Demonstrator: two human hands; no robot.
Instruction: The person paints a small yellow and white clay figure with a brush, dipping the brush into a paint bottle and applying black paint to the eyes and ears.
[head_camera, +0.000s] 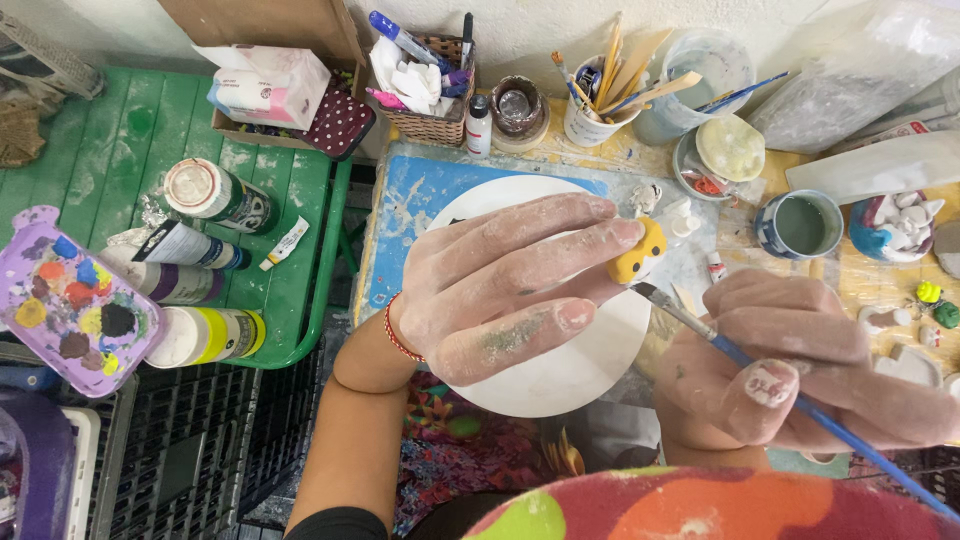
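The left hand (500, 285) is raised palm-down, its dusty fingers pinched together at the tips. The right hand (800, 355) is curled in a pen grip, forearm bare.

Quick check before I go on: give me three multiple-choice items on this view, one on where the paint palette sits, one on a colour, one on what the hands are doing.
1. Where is the purple paint palette?
A. far left, beside the green tray
B. on the white round board
C. behind the brush cup

2. What colour is the small figure in the left hand?
A. green
B. yellow
C. red

3. What is the right hand doing?
A. resting flat and empty
B. gripping a paint tube
C. holding a blue-handled brush with its tip near the figure

Answers: 1 A, the palette lies at the left edge next to the green tray; 2 B, the piece pinched in the fingertips is yellow; 3 C, the brush runs through the fingers and its tip points at the figure.
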